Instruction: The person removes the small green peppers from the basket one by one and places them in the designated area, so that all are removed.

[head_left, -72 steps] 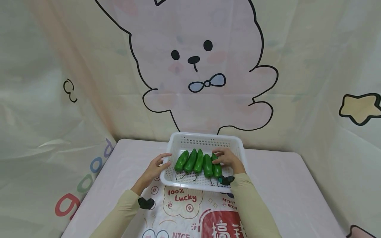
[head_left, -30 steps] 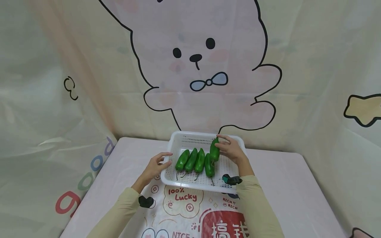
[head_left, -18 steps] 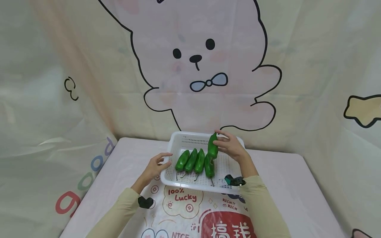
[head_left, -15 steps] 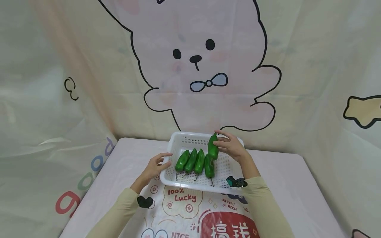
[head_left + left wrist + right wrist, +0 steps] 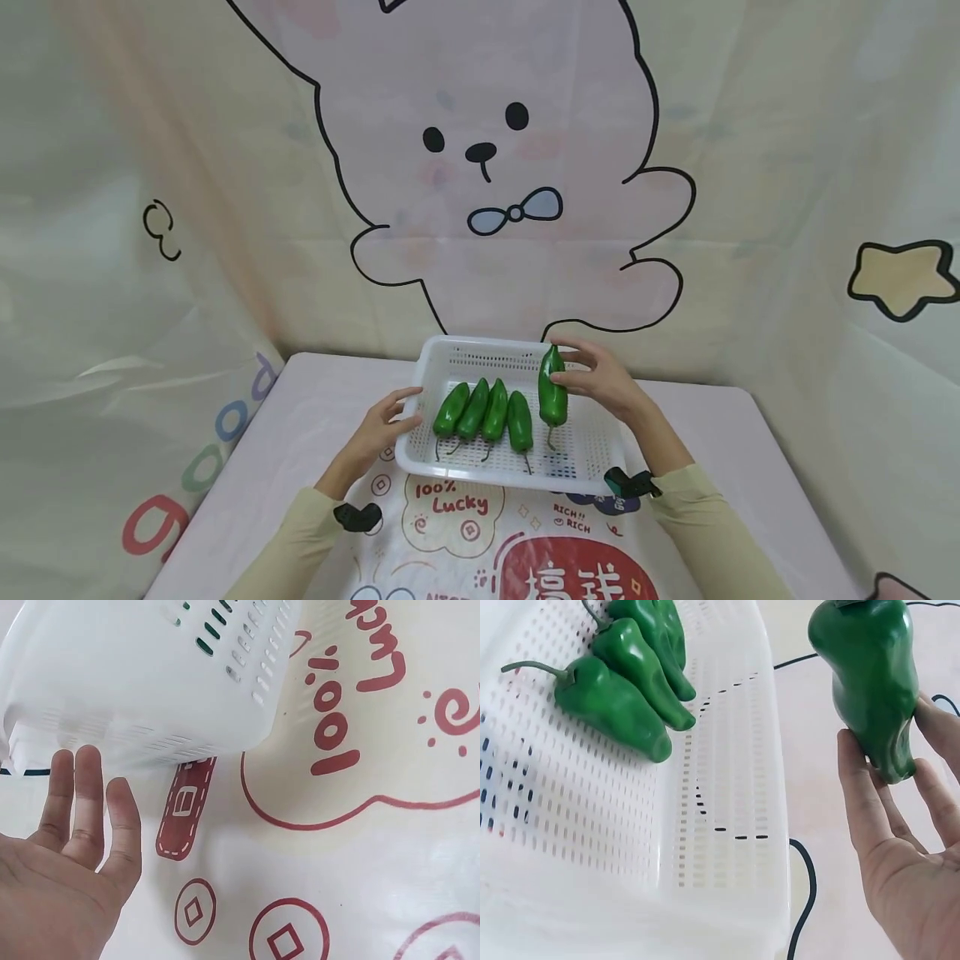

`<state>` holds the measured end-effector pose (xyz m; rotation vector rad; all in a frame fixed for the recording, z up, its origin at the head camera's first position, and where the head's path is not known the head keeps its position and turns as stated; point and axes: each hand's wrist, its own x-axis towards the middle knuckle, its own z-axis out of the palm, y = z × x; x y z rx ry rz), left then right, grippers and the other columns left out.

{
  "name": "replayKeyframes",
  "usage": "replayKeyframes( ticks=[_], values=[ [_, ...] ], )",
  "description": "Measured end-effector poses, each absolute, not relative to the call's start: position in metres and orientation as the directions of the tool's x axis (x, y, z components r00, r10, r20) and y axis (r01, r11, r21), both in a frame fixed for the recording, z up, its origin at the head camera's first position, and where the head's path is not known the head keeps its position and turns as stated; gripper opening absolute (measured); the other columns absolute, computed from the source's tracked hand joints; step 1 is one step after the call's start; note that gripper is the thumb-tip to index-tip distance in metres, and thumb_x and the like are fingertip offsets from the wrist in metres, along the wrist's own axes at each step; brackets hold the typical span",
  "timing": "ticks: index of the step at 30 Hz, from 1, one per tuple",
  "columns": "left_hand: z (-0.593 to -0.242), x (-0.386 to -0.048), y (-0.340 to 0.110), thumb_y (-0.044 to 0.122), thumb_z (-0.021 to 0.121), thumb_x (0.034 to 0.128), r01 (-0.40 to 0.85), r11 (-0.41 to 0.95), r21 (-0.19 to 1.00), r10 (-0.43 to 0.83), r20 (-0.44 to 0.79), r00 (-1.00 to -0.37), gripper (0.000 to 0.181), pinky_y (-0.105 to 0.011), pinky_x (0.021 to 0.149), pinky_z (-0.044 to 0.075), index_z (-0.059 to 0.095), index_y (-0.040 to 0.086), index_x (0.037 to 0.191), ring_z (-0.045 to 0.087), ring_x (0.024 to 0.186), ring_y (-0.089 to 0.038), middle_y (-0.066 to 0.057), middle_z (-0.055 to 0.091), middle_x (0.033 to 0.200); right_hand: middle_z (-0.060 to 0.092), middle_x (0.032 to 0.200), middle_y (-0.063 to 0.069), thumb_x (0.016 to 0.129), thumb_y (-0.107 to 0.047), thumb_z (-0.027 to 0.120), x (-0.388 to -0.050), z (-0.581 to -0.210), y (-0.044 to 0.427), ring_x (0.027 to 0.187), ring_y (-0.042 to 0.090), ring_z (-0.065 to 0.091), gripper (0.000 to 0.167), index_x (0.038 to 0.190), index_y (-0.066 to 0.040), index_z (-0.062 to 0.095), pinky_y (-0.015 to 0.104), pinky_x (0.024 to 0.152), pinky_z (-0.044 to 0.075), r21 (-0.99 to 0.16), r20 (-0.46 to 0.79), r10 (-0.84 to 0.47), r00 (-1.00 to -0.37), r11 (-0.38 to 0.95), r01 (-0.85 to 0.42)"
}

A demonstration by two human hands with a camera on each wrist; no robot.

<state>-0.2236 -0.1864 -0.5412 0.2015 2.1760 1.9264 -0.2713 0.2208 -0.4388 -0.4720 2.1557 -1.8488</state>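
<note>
Now, in the head view, the held pepper has swung clear: half a second ago its stem end overlapped the nearest of the four peppers, and here a gap divides them. To my mind that settles the separating part of the work, since the pepper can travel without dragging its neighbours. It hangs over the right half of the basket, tip up and stem down. The right hand pinches its tip; the left hand stays at the opposite side, fingers relaxed, grasping nothing. Pierced floor shows between pepper and right wall, which suggests room that way. The far rim and the backdrop close in behind, whereas the worktop runs well out to the right.

In the left wrist view, nearly straight fingers reach up to the basket's outer wall (whether they press or merely touch, I cannot tell).

In the right wrist view, thumb and fingers close about the pepper's narrow end, leaving its broad body free. The rim lies between it and the row; pepper and rim look apart, so that edge seems the one to mind.
</note>
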Motion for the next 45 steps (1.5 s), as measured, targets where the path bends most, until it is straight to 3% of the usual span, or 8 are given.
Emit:
replayKeyframes(
  ticks=[8, 15, 24, 34, 45],
  values=[
    [-0.541, -0.218, -0.186, 0.017, 0.069, 0.0991, -0.046, 0.127, 0.991, 0.234, -0.075, -0.969, 0.054, -0.05, 0.088, 0.054, 0.049, 0.013, 0.149, 0.056, 0.121, -0.045, -0.027, 0.046, 0.145, 0.05, 0.141, 0.024, 0.092, -0.008, 0.077, -0.265, -0.439, 0.239, 0.117, 0.035, 0.061, 0.066, 0.151, -0.011, 0.047, 0.042, 0.088, 0.055, -0.981, 0.062, -0.397, -0.916, 0.146, -0.129],
    [-0.54, -0.218, -0.186, 0.016, 0.07, 0.0988, -0.046, 0.143, 0.989, 0.234, -0.079, -0.969, 0.054, -0.05, 0.087, 0.054, 0.049, 0.014, 0.149, 0.057, 0.12, -0.045, -0.027, 0.048, 0.143, 0.048, 0.142, 0.026, 0.093, -0.006, 0.075, -0.262, -0.444, 0.26, 0.106, 0.034, 0.068, 0.068, 0.153, -0.008, 0.044, 0.041, 0.086, 0.056, -0.976, 0.083, -0.395, -0.915, 0.153, -0.155],
    [-0.544, -0.219, -0.184, 0.017, 0.068, 0.0999, -0.035, 0.145, 0.989, 0.244, -0.071, -0.967, 0.053, -0.05, 0.088, 0.054, 0.048, 0.014, 0.149, 0.057, 0.12, -0.044, -0.027, 0.048, 0.143, 0.046, 0.145, 0.027, 0.094, -0.01, 0.074, -0.257, -0.45, 0.291, 0.118, 0.029, 0.062, 0.067, 0.154, -0.01, 0.043, 0.038, 0.089, 0.054, -0.97, 0.079, -0.362, -0.929, 0.185, -0.155],
    [-0.541, -0.219, -0.184, 0.015, 0.066, 0.1012, -0.017, 0.173, 0.985, 0.249, -0.06, -0.967, 0.053, -0.051, 0.085, 0.055, 0.046, 0.013, 0.15, 0.056, 0.12, -0.046, -0.028, 0.047, 0.143, 0.046, 0.143, 0.029, 0.094, -0.011, 0.075, -0.255, -0.456, 0.319, 0.112, 0.02, 0.065, 0.065, 0.152, -0.014, 0.047, 0.034, 0.087, 0.055, -0.962, 0.087, -0.31, -0.947, 0.22, -0.161],
    [-0.541, -0.221, -0.184, 0.011, 0.064, 0.1017, -0.007, 0.183, 0.983, 0.255, -0.054, -0.966, 0.052, -0.05, 0.084, 0.055, 0.046, 0.012, 0.15, 0.058, 0.118, -0.044, -0.028, 0.05, 0.141, 0.042, 0.143, 0.033, 0.097, -0.008, 0.07, -0.254, -0.462, 0.347, 0.108, 0.016, 0.067, 0.063, 0.154, -0.011, 0.043, 0.031, 0.086, 0.055, -0.954, 0.104, -0.295, -0.95, 0.24, -0.179]
  ],
)
